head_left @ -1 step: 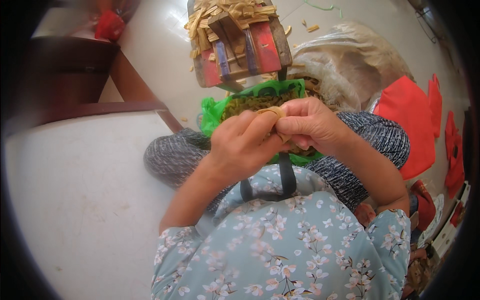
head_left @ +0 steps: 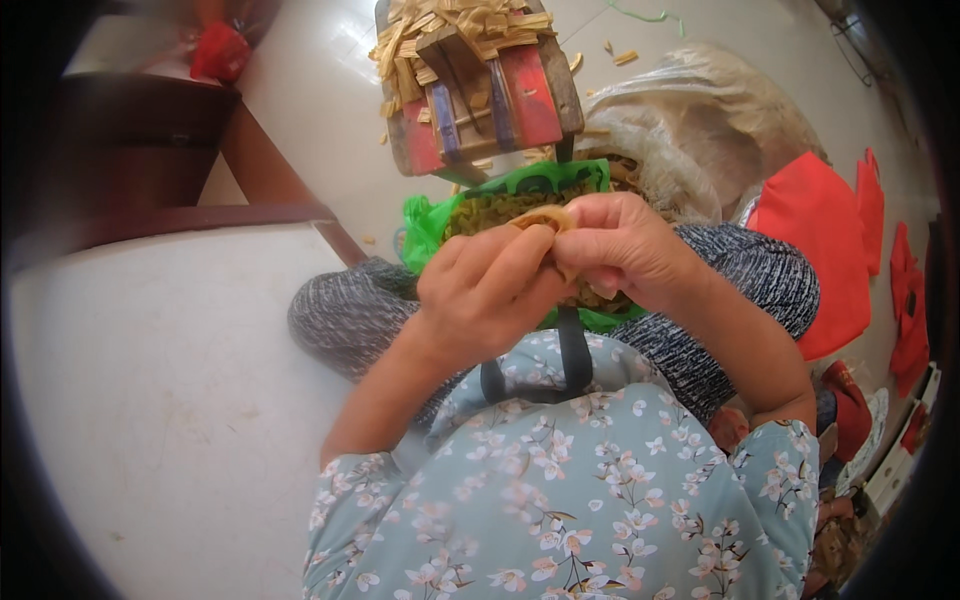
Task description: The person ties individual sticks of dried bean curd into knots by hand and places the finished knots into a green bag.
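My left hand (head_left: 485, 290) and my right hand (head_left: 625, 250) meet over my lap, both closed on a tan curved strip (head_left: 538, 216) with fingers overlapping it. Under them a green plastic bag (head_left: 430, 230) holds many small brownish dried pieces (head_left: 480, 208). Just beyond stands a wooden bench device (head_left: 525, 90) with red sides and purple bands, heaped with pale wood-like strips (head_left: 460, 25). Part of the held strip is hidden by my fingers.
A white board surface (head_left: 150, 390) is at left, beside dark red wooden furniture (head_left: 150, 130) and a red bag (head_left: 220, 50). A large translucent sack (head_left: 700, 120) lies back right, near red fabric pieces (head_left: 810, 250). A few loose strips (head_left: 625, 56) lie on the tiled floor (head_left: 300, 100).
My left hand has shifted very slightly left and down, with its fingers bending a little around the tan strip. The surroundings are unchanged.
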{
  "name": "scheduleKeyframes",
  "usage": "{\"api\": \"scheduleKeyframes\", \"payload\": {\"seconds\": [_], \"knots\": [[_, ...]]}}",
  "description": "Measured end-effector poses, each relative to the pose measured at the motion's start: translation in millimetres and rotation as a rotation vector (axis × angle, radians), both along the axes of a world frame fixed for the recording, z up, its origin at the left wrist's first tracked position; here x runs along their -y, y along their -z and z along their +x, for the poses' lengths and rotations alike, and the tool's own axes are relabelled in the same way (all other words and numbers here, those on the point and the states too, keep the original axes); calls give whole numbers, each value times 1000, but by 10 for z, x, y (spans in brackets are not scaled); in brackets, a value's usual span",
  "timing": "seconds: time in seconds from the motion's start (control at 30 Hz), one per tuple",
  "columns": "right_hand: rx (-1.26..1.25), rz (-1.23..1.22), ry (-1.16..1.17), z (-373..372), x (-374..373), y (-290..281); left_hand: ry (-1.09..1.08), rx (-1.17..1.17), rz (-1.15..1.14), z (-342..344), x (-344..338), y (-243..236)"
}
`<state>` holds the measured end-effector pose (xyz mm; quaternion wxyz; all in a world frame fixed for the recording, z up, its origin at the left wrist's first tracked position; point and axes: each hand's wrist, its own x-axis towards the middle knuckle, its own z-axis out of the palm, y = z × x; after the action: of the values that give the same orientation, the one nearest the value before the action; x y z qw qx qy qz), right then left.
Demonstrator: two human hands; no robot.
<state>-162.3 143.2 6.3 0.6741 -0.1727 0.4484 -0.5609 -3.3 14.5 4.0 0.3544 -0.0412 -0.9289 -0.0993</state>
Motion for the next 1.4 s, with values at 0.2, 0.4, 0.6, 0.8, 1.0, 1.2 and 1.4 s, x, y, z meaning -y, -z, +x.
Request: {"api": "scheduleKeyframes", "payload": {"seconds": [0.2,0.4,0.6,0.8,1.0,1.2,1.4], "knots": [[85,-155,-31,-25,-36,-62,-283,-66,16,27,-8,80],[-353,-20,-13,-56,10,-70,-191,35,329,111,108,232],[-474,-35,140,8,32,157,-169,-54,25,70,-201,193],[3,-8,108,-4,-12,296,-162,50,394,96,-138,395],[-432,-147,153,179,45,440,-90,329,1392,167,-143,452],[-524,13,223,-209,-170,92,-87,-43,1964,383,373,563],[-646,-10,208,-324,-274,24,-235,-31,1936,551,624,719]]}}
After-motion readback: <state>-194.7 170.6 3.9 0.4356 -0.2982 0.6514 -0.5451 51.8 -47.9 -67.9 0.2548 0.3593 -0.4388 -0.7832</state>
